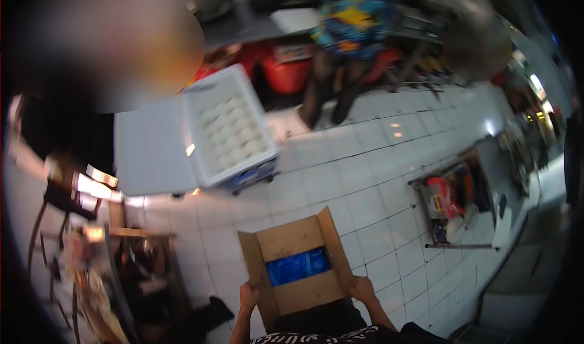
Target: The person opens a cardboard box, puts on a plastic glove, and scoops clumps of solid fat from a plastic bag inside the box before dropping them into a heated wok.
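A brown cardboard box [291, 238] with its flaps standing up is held in front of my body. Blue plastic [298, 267] shows through the gap between the flaps; what lies under it is hidden. On the box's left side my left hand [249, 295] is closed around the edge. My right hand [362, 288] grips the opposite side at about the same height. Ahead and to the left stands an open cooler box [267, 140], filled with rows of round white pieces [231, 131], its lid [155, 146] swung out to the left.
White floor tiles [328, 179] run between the furniture. A person in a colourful patterned garment [356, 18] stands by a metal table at the back, with red tubs [286, 73] underneath. To the right is a low shelf [462, 198] holding assorted items. Wooden furniture [143, 231] stands at left.
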A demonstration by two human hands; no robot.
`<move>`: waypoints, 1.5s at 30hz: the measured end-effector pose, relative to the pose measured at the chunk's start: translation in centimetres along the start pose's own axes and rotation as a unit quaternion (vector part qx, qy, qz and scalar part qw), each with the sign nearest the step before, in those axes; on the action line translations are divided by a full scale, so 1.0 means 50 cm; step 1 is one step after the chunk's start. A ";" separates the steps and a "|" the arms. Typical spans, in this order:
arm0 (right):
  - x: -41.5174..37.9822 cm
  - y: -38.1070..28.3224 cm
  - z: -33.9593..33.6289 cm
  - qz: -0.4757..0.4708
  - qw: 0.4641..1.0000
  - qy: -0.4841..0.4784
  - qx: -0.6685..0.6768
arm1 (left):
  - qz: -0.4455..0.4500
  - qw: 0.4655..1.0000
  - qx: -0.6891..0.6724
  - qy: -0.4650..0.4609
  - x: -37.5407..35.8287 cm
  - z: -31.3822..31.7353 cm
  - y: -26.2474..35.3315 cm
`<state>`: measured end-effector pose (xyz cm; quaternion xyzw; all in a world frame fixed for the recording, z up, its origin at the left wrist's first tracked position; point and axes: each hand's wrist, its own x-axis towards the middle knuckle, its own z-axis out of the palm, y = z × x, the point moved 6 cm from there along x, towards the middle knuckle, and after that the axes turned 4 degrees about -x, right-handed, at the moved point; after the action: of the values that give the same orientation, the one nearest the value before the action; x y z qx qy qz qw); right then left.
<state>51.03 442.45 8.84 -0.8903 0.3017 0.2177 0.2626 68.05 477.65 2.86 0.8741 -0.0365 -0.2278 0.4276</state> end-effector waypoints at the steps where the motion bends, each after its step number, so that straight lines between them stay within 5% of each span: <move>1: -0.007 0.042 -0.037 -0.009 0.999 0.039 0.022 | 0.032 0.999 0.007 -0.016 0.037 0.031 0.085; 3: 0.011 0.143 -0.100 0.023 0.996 0.080 0.041 | -0.004 0.999 -0.016 -0.033 0.063 0.076 0.247; 6: -0.001 0.211 -0.201 0.075 0.990 0.093 0.080 | 0.056 0.997 -0.026 -0.039 0.141 0.152 0.391; 8: -0.020 0.236 -0.332 0.097 0.965 0.188 0.157 | 0.061 0.996 0.033 -0.049 0.181 0.212 0.521; 10: 0.007 0.292 -0.433 0.113 0.948 0.243 0.170 | 0.107 0.988 -0.106 -0.047 0.239 0.268 0.638; 11: 0.022 0.311 -0.505 0.131 0.942 0.249 0.181 | 0.168 0.982 -0.068 -0.050 0.269 0.287 0.716; 16: 0.127 0.418 -0.766 0.136 0.907 0.339 0.209 | 0.146 0.978 -0.119 -0.091 0.405 0.413 1.032; 23: 0.336 0.568 -0.964 0.216 0.890 0.334 0.224 | 0.233 0.957 -0.048 -0.165 0.679 0.684 1.394; 24: 0.357 0.590 -0.989 0.249 0.887 0.308 0.237 | 0.268 0.947 0.056 -0.166 0.684 0.717 1.483; 29: 0.440 0.667 -1.176 0.337 0.824 0.347 0.295 | 0.304 0.928 0.017 -0.214 0.833 0.934 1.688; 35: 0.648 0.927 -1.293 0.370 0.801 0.392 0.261 | 0.298 0.909 0.079 -0.279 0.968 1.259 1.945; 39: 0.735 1.096 -1.514 0.371 0.791 0.401 0.276 | 0.363 0.892 0.026 -0.267 1.016 1.435 2.150; 43: 0.816 1.246 -1.678 0.376 0.777 0.400 0.307 | 0.277 0.914 0.043 -0.293 1.048 1.575 2.334; 45: 0.863 1.334 -1.744 0.382 0.773 0.405 0.305 | 0.307 0.906 0.022 -0.291 1.062 1.673 2.427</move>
<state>58.76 326.61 29.75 -0.5806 0.7461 -0.1842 0.2689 95.46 326.10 31.71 0.7238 -0.4306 -0.3290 0.4272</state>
